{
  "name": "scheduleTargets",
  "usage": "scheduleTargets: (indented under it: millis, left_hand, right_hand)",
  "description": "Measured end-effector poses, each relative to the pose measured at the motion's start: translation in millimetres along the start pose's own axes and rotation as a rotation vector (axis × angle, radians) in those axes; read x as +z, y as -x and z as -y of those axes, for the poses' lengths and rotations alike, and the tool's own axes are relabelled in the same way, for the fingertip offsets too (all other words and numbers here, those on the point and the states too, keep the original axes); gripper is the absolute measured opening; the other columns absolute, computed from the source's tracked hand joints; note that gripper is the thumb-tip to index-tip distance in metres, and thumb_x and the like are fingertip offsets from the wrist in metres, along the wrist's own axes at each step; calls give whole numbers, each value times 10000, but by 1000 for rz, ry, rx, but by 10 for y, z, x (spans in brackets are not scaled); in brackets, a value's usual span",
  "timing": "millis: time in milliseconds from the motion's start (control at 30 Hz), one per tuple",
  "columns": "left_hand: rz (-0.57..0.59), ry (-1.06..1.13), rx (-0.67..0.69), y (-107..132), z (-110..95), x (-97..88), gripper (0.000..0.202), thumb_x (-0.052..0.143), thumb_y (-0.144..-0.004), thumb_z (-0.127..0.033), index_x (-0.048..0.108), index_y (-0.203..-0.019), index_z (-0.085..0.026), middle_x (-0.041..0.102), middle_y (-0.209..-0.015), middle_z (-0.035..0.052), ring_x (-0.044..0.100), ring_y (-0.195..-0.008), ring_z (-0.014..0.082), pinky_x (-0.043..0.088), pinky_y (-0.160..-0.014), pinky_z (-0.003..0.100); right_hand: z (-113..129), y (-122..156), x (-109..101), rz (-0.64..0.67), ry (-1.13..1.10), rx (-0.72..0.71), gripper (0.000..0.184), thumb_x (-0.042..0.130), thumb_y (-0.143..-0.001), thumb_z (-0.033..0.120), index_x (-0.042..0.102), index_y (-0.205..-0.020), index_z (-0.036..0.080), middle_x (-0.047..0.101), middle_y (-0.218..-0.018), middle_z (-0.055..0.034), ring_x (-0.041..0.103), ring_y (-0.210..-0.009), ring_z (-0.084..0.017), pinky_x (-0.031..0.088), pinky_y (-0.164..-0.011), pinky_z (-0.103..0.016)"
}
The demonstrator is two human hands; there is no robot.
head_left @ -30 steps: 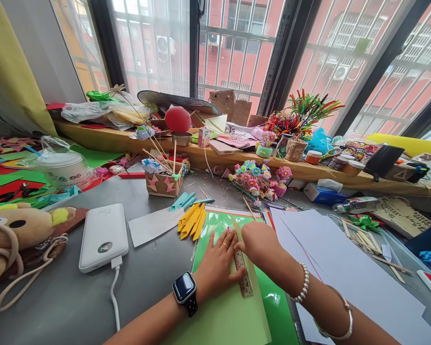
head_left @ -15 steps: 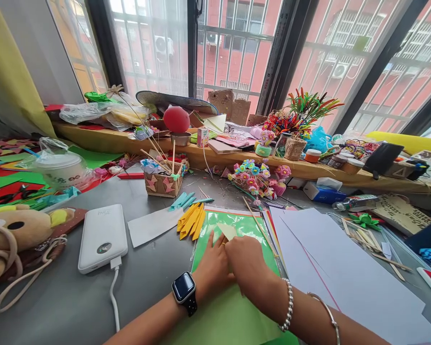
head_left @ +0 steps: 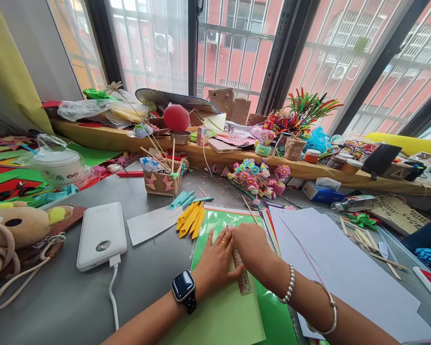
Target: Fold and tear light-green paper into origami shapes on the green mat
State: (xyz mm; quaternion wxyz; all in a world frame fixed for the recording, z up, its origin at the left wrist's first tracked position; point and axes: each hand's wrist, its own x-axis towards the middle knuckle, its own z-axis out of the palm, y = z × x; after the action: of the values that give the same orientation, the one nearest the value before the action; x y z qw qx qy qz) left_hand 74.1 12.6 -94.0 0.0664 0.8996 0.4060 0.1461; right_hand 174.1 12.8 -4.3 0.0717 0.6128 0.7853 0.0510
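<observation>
We pressed our left hand point(head_left: 215, 266) flat, fingers point(head_left: 221, 239) spread and released, on a matte pale-green paper sheet point(head_left: 222, 316) that lay over a glossy, brighter green sheet point(head_left: 237, 221). A narrow patterned ruler point(head_left: 241, 274) lay lengthwise on the pale paper, and our left thumb rested against its edge. Our right hand point(head_left: 253, 247) lay over the ruler's far end, at 12 o'clock from the left thumb; we could not tell whether its fingers pinched anything, since the back of the hand hid them. A smooth black smartwatch point(head_left: 184, 289) sat on the left wrist, a string of round pearly beads point(head_left: 289, 285) and a thin metal bangle point(head_left: 326, 311) on the right forearm.

The sheets rested on a grey desk point(head_left: 57, 306). At 9 o'clock from our hands sat a white, round-cornered power bank point(head_left: 102, 235) with a cable. At 11 o'clock lay a fan of pointed yellow paper strips point(head_left: 191, 219), beside a blank white paper slip point(head_left: 153, 224). At 3 o'clock large white sheets point(head_left: 345, 268) overlapped. Farther off at 12 o'clock stood a bunch of small paper flowers point(head_left: 255, 179), and at 11 o'clock a small cardboard box point(head_left: 162, 183) with pink stars holding thin wooden sticks.
</observation>
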Motion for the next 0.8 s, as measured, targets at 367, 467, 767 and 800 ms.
scheduleTargets:
  millis: [367,467,767,800]
  left_hand:
    - [19,2,-10,-1,-1,4,640,384,-749,-487,230,-1298,-197,372,-1302,93,231,-1227,289,98,-993,543]
    - [18,-14,-9,-9,13,15,695,343,-748,-543,192,-1311,-165,275,-1355,105,180,-1249,272,95,-1002,515]
    - [17,-56,-9,-3,15,17,700,273,-756,-580,229,-1300,-141,283,-1350,112,185,-1250,258,98,-1002,491]
    - [18,-53,-12,-4,13,11,700,266,-758,-582,231,-1299,-140,281,-1351,111,184,-1250,257,97,-1003,491]
  right_hand:
    - [5,57,1,53,-13,-68,151,661,-547,101,631,-692,131,650,-701,-93,609,-641,-193,393,-499,-220]
    - [-203,60,51,5,-15,44,109,526,-690,107,627,-675,145,648,-685,-90,604,-632,-177,362,-496,-221]
    - [-714,2,237,29,-286,119,180,537,-688,274,584,-581,137,590,-575,-16,491,-527,-107,233,-437,-195]
    - [-715,-5,250,20,-298,119,182,541,-685,274,581,-574,136,586,-570,-13,482,-520,-103,229,-437,-195]
